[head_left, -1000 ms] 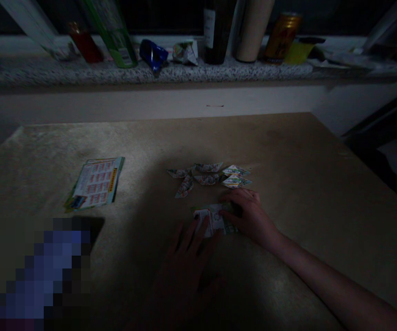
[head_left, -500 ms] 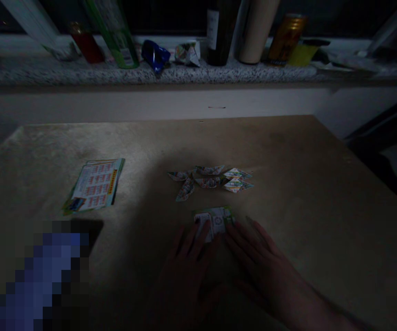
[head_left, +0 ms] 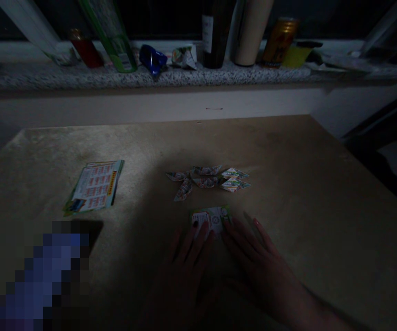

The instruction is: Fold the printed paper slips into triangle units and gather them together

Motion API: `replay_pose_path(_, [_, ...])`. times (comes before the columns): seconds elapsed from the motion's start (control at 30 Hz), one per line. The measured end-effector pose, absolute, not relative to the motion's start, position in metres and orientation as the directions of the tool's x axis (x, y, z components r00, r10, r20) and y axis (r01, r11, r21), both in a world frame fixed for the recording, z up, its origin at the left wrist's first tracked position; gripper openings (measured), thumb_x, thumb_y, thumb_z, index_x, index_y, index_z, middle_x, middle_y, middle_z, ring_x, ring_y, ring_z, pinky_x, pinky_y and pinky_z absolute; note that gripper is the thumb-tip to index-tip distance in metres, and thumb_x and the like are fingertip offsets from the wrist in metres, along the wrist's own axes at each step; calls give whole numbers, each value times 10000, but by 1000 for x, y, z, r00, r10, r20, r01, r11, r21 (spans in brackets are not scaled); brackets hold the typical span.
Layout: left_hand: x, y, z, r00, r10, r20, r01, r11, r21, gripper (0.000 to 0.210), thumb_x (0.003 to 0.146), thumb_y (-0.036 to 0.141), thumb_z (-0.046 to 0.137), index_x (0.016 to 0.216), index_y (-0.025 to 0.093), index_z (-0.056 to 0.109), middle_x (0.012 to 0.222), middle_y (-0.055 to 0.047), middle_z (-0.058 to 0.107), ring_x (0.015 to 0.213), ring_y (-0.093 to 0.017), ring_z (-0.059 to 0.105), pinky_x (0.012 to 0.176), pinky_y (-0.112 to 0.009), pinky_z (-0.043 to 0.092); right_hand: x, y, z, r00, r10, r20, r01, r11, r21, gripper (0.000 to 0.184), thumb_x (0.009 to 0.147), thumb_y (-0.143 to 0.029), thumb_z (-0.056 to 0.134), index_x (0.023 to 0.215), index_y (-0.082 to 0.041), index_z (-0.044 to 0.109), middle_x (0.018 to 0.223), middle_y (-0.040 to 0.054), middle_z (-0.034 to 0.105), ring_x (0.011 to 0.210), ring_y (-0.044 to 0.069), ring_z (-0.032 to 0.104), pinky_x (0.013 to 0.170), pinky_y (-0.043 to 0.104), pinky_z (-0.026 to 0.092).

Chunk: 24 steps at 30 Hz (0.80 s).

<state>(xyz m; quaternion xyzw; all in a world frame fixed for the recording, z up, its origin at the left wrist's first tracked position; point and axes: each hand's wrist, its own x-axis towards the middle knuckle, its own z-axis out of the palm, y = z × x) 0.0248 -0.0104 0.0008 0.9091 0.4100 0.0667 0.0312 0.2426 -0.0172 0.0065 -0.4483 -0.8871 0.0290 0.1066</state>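
Observation:
In the dim head view a small printed paper sheet with a green edge lies flat on the table, right in front of me. My left hand, in shadow, rests with outstretched fingers, the tips on the sheet's near left part. My right hand lies flat, its fingertips touching the sheet's right side. Neither hand grips anything. Just beyond the sheet sit several pointed, folded paper pieces, grouped close together. Fingers cover the sheet's near edge.
A stack of printed leaflets lies on the table to the left. At lower left is a pixelated blue shape. On the stone windowsill stand a dark bottle, a golden can and crumpled wrappers.
Both hands stay on the sheet; the left fingers have shifted slightly, leaving a bit more of its print visible. The whole view has moved a little.

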Motion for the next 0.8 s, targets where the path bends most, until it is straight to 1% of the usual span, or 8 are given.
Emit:
replay_pose_path(0.07, [24,-15,-2,669,736,104,730,-677,97,764,876,524,430,1461,101,181,1521,-110,208,1383,-282,182,1122,-434,48,242,-19,5,-565,813,143,800,582,-148,651,846,-401,538,1407,-145,331,1448,103,374,1357,277,279,1116,546,194])
replay_pose_path(0.13, [24,-18,-4,677,730,94,724,-684,92,795,859,552,437,1455,81,201,1513,-124,227,1379,-282,196,1120,-420,52,243,-20,3,-554,825,115,812,565,-147,626,849,-380,533,1400,-148,344,1447,100,378,1365,268,261,1121,544,184])
replay_pose_path(0.23, [24,-20,-7,673,736,78,730,-677,92,818,848,587,428,1453,83,208,1511,-125,230,1377,-282,207,1116,-415,76,243,-21,2,-554,828,88,816,561,-143,604,862,-369,509,1400,-150,343,1456,95,365,1375,260,238,1121,547,184])
replay_pose_path(0.33, [24,-20,-8,665,740,96,734,-672,97,834,843,604,421,1452,76,205,1512,-131,224,1379,-280,204,1114,-410,96,242,-20,3,-546,832,97,820,555,-138,590,870,-350,497,1409,-179,329,1468,91,343,1378,267,225,1111,565,182])
replay_pose_path(0.47, [26,-21,-7,658,746,107,737,-666,110,833,841,597,431,1453,81,204,1510,-129,232,1378,-278,211,1111,-401,123,240,-17,5,-561,820,112,806,572,-152,657,835,-340,544,1429,-228,286,1488,115,289,1379,290,216,1088,597,197])
replay_pose_path(0.57, [27,-23,-8,645,756,114,745,-655,128,828,847,599,421,1455,83,199,1505,-130,246,1370,-285,230,1106,-413,144,239,-16,7,-562,822,96,804,570,-172,664,817,-353,571,1418,-241,311,1490,124,279,1377,306,213,1074,617,204])
replay_pose_path(0.7, [27,-24,-9,636,763,118,753,-647,125,849,828,598,455,1454,81,208,1513,-130,222,1374,-291,212,1112,-411,119,243,-16,8,-541,835,105,815,551,-180,664,807,-352,593,1411,-274,329,1503,126,248,1372,326,218,1059,633,211])
replay_pose_path(0.8, [26,-24,-10,636,764,108,754,-645,124,857,819,592,473,1454,81,210,1520,-122,205,1380,-285,192,1118,-399,98,250,-17,8,-532,842,94,832,540,-125,640,815,-322,584,1405,-278,342,1512,135,214,1377,342,191,1033,655,227])
